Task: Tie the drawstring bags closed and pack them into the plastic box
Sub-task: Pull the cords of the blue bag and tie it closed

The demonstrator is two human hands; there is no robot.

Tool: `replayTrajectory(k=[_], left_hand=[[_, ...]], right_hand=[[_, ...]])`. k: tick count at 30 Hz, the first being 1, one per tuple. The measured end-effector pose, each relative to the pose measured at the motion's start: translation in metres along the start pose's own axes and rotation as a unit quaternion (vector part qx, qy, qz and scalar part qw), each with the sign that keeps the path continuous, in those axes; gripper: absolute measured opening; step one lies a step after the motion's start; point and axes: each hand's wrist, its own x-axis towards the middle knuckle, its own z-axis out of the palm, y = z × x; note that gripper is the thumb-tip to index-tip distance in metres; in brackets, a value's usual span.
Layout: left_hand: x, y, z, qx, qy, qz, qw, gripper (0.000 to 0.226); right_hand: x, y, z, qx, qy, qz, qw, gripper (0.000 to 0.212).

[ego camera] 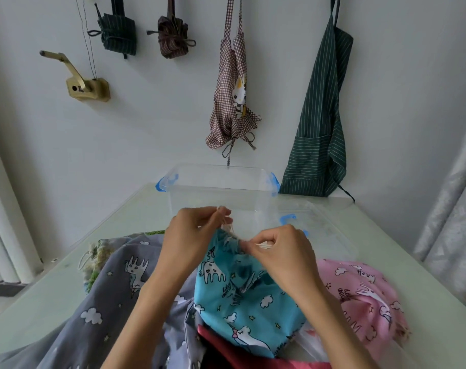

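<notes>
I see the blue bag [242, 296] lying on the table [53, 296] between a grey bag [98, 310] and a pink bag [359, 291]. My left hand [192, 235] pinches the pale drawstring [228, 225] above the bag's gathered mouth; my right hand [282, 251] has its grip curled tight on the cord at the mouth itself. The clear plastic box [221, 193] stands open just behind both hands, its lid [317, 227] beside it.

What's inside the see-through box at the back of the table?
Nothing shows inside the clear plastic box; its see-through walls reveal only table and wall. The hands cover its near bottom edge, so that part stays unseen.
</notes>
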Motion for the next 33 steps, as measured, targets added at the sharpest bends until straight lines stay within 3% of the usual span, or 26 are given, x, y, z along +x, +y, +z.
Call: replayTrajectory(k=[2, 5, 9, 12, 15, 17, 22, 27, 31, 33], left_hand=[[0.001, 0.003, 0.0, -0.113, -0.012, -0.031, 0.993, 0.025], [0.001, 0.005, -0.004, -0.262, -0.079, -0.097, 0.957, 0.027], [0.004, -0.003, -0.008, -0.327, -0.132, -0.115, 0.929, 0.029], [0.002, -0.003, -0.007, -0.311, -0.14, -0.112, 0.933, 0.027], [0.001, -0.004, -0.003, -0.178, -0.169, -0.066, 0.967, 0.029], [-0.001, -0.004, 0.0, -0.107, -0.228, -0.042, 0.967, 0.028], [-0.011, 0.003, 0.018, -0.035, -0.374, -0.032, 0.926, 0.026], [-0.021, 0.012, 0.032, 0.003, -0.468, -0.036, 0.883, 0.054], [-0.021, 0.009, 0.034, -0.007, -0.448, -0.007, 0.894, 0.04], [-0.015, 0.004, 0.03, -0.058, -0.41, -0.036, 0.909, 0.038]], right_hand=[[-0.003, -0.005, 0.001, 0.015, -0.022, -0.001, 1.0, 0.027], [-0.004, -0.004, 0.0, 0.029, -0.065, 0.003, 0.997, 0.028], [0.001, 0.002, 0.0, 0.068, -0.089, 0.007, 0.994, 0.026], [0.001, 0.003, -0.008, 0.075, -0.157, 0.011, 0.985, 0.026], [0.001, 0.005, -0.03, 0.066, -0.292, 0.014, 0.954, 0.027], [0.002, 0.008, -0.048, 0.06, -0.348, 0.013, 0.936, 0.029], [0.008, 0.016, -0.074, 0.156, -0.295, 0.081, 0.939, 0.036], [0.009, 0.014, -0.067, 0.154, -0.224, 0.091, 0.958, 0.039], [0.012, 0.01, -0.049, 0.235, -0.196, 0.059, 0.95, 0.025], [0.015, 0.018, -0.044, 0.238, -0.211, 0.071, 0.945, 0.036]])
